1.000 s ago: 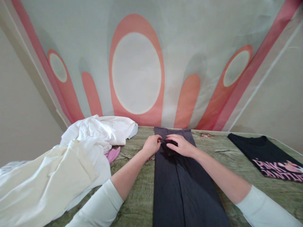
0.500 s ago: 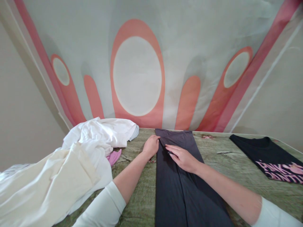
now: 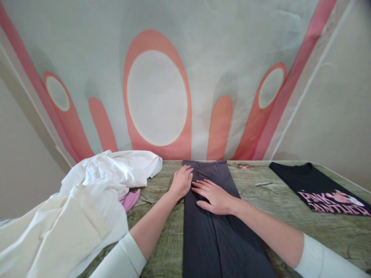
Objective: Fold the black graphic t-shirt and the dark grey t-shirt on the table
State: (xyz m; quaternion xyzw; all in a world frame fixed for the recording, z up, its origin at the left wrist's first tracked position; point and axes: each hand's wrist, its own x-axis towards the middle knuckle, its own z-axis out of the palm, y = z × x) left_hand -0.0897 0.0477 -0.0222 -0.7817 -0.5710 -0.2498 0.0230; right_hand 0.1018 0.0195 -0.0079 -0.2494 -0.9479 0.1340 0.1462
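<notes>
Dark pants [image 3: 203, 239], folded lengthwise, lie on the wood-patterned table [image 3: 165, 247], with their top end at the far edge. My left hand [image 3: 181, 181] rests on the left edge of the pants near that end, fingers stretched over the cloth. To its right, my right hand [image 3: 213, 197] lies flat on the pants with the fingers spread. Neither hand grips the fabric. The near end of the pants runs out of view at the bottom.
At the left is a heap of white clothes [image 3: 116, 170] with a cream garment [image 3: 58, 231] on top and a bit of pink cloth [image 3: 130, 199]. A folded black T-shirt [image 3: 301, 179] with pink lettering lies at the right. A patterned wall [image 3: 199, 58] rises behind the table.
My right hand has gone from pinching the fabric to lying flat with fingers spread. My left hand's fingers have let go of the edge and stretched out. The view has turned slightly right.
</notes>
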